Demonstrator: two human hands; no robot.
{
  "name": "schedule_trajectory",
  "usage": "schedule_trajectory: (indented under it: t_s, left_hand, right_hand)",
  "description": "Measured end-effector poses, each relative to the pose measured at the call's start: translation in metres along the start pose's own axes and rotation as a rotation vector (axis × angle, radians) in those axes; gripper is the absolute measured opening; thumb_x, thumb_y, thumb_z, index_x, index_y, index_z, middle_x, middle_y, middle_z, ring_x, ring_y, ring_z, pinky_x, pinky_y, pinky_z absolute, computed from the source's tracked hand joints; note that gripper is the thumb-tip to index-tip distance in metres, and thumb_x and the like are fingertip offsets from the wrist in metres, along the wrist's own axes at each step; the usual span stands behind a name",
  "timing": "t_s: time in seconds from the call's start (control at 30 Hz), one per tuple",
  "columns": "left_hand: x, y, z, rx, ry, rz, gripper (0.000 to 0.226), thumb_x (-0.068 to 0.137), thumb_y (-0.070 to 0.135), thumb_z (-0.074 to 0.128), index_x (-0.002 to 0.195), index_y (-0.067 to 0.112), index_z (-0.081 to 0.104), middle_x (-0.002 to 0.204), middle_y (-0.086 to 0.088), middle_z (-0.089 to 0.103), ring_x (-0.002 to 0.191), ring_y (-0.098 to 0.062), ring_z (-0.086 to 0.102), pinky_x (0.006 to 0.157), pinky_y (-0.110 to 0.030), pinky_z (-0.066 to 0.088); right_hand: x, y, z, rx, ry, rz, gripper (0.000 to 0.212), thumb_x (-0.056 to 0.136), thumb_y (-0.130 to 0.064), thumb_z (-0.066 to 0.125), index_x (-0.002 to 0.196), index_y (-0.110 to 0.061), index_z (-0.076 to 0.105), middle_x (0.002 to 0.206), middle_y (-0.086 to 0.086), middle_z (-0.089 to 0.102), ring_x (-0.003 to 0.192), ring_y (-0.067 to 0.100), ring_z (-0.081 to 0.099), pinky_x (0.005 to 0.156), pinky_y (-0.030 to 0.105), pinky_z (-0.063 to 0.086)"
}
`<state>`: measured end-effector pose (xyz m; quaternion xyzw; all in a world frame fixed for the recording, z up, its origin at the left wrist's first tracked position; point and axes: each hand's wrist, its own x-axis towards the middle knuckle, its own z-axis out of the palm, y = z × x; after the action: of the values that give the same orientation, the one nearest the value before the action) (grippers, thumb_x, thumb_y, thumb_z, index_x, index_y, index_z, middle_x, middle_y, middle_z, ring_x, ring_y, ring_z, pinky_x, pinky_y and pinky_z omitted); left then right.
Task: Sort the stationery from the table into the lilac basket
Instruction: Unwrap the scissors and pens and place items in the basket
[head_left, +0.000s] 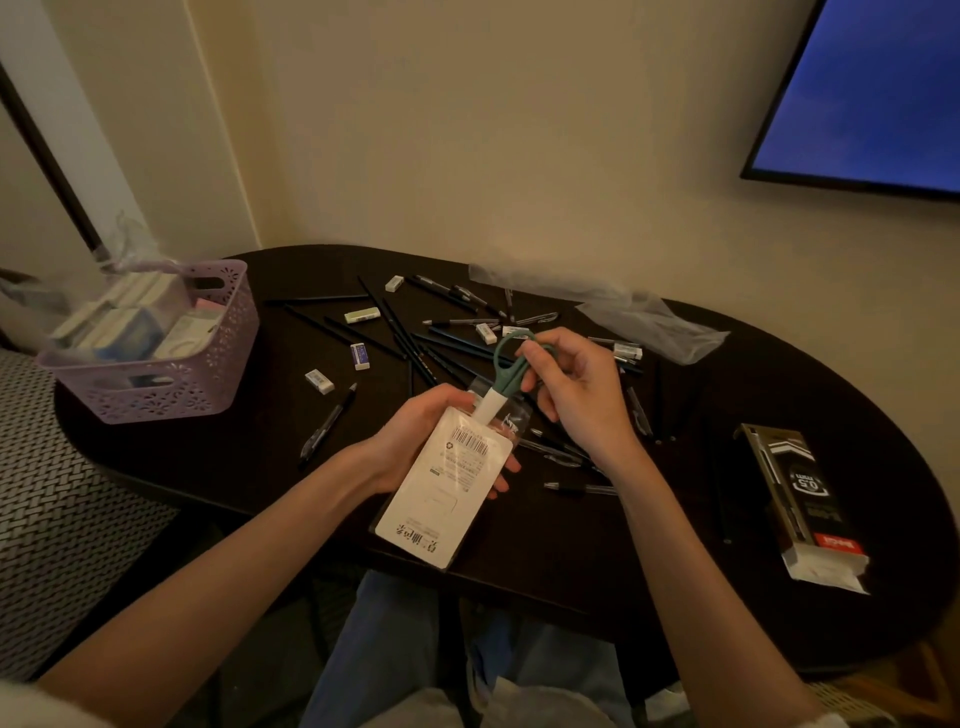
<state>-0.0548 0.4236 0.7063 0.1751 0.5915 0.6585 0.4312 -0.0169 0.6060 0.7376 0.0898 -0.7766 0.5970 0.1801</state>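
My left hand (415, 441) grips a white packaging card in a clear sleeve (447, 488) above the dark oval table (234, 457). My right hand (571, 389) pinches the green handles of a pair of scissors (506, 371), whose white-capped blade end sticks into the top of the sleeve. The lilac basket (171, 384) stands at the table's left end and holds several boxes and packs. Several black pencils and pens (410, 338) and small erasers (359, 356) lie scattered across the table's middle.
A dark box of 0.5 mm pens (800, 499) lies at the right. Crumpled clear plastic bags (654, 322) lie at the back right. A patterned seat (62, 493) is at the left, a blue screen (872, 93) on the wall, my knees under the table's near edge.
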Motion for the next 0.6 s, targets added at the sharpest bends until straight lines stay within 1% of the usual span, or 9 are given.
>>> schedule_trajectory:
  t_s: [0.13,0.2,0.27,0.37,0.43,0.47,0.5,0.53,0.6]
  left_hand:
    - [0.0026,0.0015,0.0006,-0.017,0.023,-0.055,0.064,0.097,0.05,0.026,0.119,-0.001,0.057,0.107,-0.029,0.065,0.093,-0.039,0.065,0.086,-0.045,0.051]
    - [0.0026,0.0023,0.0021,0.003,0.037,-0.064,0.066,0.098,0.053,0.024,0.118,0.0,0.058,0.106,-0.028,0.066,0.092,-0.039,0.066,0.084,-0.044,0.053]
    - [0.002,0.0029,0.0045,0.028,0.034,-0.055,0.069,0.097,0.056,0.023,0.12,0.0,0.058,0.107,-0.029,0.065,0.093,-0.039,0.066,0.086,-0.045,0.053]
    - [-0.0001,0.0034,0.0071,0.035,0.05,-0.051,0.071,0.097,0.056,0.021,0.123,-0.001,0.056,0.109,-0.03,0.065,0.095,-0.039,0.065,0.09,-0.045,0.05]
    - [0.0002,0.0033,0.0073,0.033,0.074,-0.05,0.07,0.097,0.056,0.021,0.123,0.001,0.056,0.109,-0.029,0.066,0.095,-0.038,0.066,0.092,-0.045,0.05]
    - [0.0001,0.0036,0.0074,0.026,0.078,-0.05,0.07,0.097,0.057,0.021,0.124,0.002,0.056,0.11,-0.028,0.066,0.095,-0.038,0.066,0.092,-0.045,0.049]
    - [0.0003,0.0037,0.0071,0.018,0.078,-0.049,0.07,0.097,0.057,0.021,0.125,0.003,0.056,0.11,-0.028,0.066,0.095,-0.037,0.066,0.092,-0.044,0.049]
    - [0.0003,0.0036,0.0065,0.014,0.077,-0.046,0.071,0.097,0.057,0.02,0.126,0.003,0.055,0.11,-0.028,0.066,0.095,-0.037,0.066,0.091,-0.044,0.05]
    - [-0.0004,0.0045,0.0063,0.022,0.078,-0.036,0.071,0.097,0.057,0.019,0.125,0.003,0.055,0.11,-0.027,0.067,0.093,-0.035,0.067,0.088,-0.041,0.052]
  right_hand:
    - [0.0004,0.001,0.0002,0.039,-0.037,0.093,0.02,0.098,-0.013,0.05,0.098,0.002,0.062,0.067,0.012,0.06,0.04,0.006,0.045,0.039,0.015,0.034]
    - [-0.0009,0.0014,0.0006,0.032,-0.074,0.117,0.02,0.099,-0.012,0.049,0.097,0.003,0.062,0.067,0.013,0.059,0.039,0.004,0.047,0.04,0.012,0.034]
    - [-0.0019,0.0016,0.0025,-0.003,-0.114,0.117,0.018,0.098,-0.012,0.05,0.095,0.001,0.063,0.067,0.01,0.06,0.042,0.002,0.052,0.043,0.01,0.036]
    - [0.0003,0.0049,0.006,-0.14,-0.101,0.08,0.014,0.094,-0.016,0.058,0.091,-0.007,0.069,0.071,-0.002,0.064,0.062,0.001,0.062,0.059,0.014,0.047]
    - [0.0014,0.0056,0.0062,-0.197,-0.085,0.07,0.012,0.091,-0.018,0.062,0.09,-0.012,0.072,0.078,-0.003,0.068,0.074,0.003,0.066,0.067,0.017,0.051]
    - [0.0015,0.0062,0.006,-0.209,-0.082,0.073,0.01,0.09,-0.019,0.064,0.09,-0.013,0.072,0.081,-0.002,0.069,0.076,0.004,0.066,0.069,0.018,0.052]
    - [0.0011,0.006,0.0057,-0.22,-0.08,0.071,0.008,0.089,-0.02,0.066,0.09,-0.015,0.072,0.081,-0.003,0.069,0.074,0.004,0.066,0.068,0.019,0.053]
    - [0.0005,0.0063,0.0055,-0.238,-0.076,0.066,0.006,0.088,-0.02,0.067,0.089,-0.016,0.072,0.079,-0.004,0.069,0.068,0.002,0.064,0.063,0.017,0.051]
    - [-0.0012,0.0068,0.0064,-0.259,-0.061,0.058,0.004,0.085,-0.019,0.07,0.09,-0.018,0.071,0.076,-0.005,0.066,0.056,0.002,0.056,0.055,0.014,0.045]
